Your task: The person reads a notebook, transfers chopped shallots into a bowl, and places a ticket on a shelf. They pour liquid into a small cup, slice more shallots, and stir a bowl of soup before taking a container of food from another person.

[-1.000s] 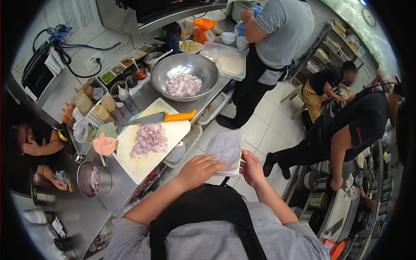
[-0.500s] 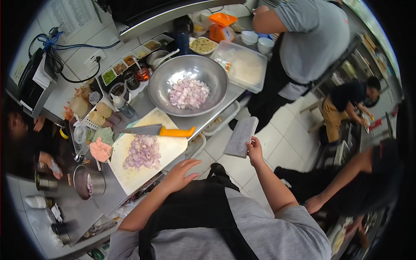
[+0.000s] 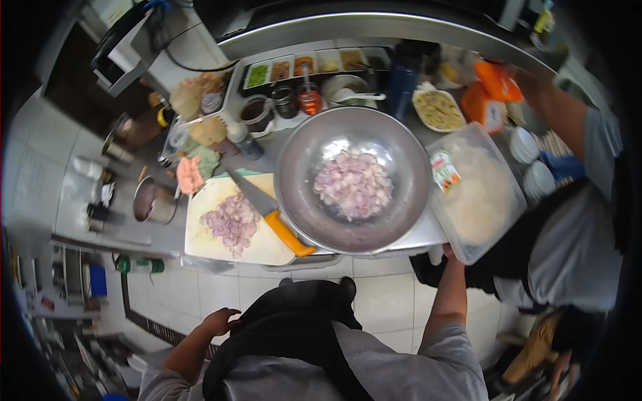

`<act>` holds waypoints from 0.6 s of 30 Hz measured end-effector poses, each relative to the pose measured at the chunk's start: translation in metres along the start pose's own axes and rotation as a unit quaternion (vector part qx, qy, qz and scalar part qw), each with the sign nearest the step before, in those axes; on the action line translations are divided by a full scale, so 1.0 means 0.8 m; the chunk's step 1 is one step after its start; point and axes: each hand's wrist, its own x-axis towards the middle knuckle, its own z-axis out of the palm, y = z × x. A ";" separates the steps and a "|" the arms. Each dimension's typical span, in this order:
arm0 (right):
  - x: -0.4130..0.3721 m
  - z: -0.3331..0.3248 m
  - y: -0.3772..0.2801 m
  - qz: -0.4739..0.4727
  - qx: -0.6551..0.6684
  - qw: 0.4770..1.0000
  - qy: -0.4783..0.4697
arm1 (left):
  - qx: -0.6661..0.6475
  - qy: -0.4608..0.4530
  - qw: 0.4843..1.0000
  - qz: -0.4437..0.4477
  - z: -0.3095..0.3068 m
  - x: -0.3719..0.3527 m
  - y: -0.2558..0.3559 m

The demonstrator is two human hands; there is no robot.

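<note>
While our left hand (image 3: pixel 219 323) hangs beside our apron (image 3: pixel 284 321), fingers loosely parted, our right hand (image 3: pixel 449 253) is at the counter's (image 3: pixel 425 234) edge, near the plastic box (image 3: pixel 470 248) right of the bowl (image 3: pixel 295 180); we cannot tell how its mostly hidden fingers stand.

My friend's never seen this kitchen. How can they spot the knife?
Find the huge silver bowl. Left of it in the picture is a pale cutting board holding chopped purple-white pieces. Between those pieces and the bowl lies the knife, the only thing there with a long blade and bright orange handle.
</note>
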 end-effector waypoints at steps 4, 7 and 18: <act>0.065 0.020 -0.082 0.272 0.309 0.909 0.061 | -0.049 -0.021 0.990 -0.130 0.049 -0.052 -0.023; 0.083 0.027 -0.075 0.292 0.308 0.903 0.070 | -0.060 -0.015 0.984 -0.164 0.063 -0.067 -0.019; 0.102 0.038 -0.076 0.304 0.275 0.906 0.106 | -0.103 0.087 0.979 -0.152 0.037 -0.039 0.020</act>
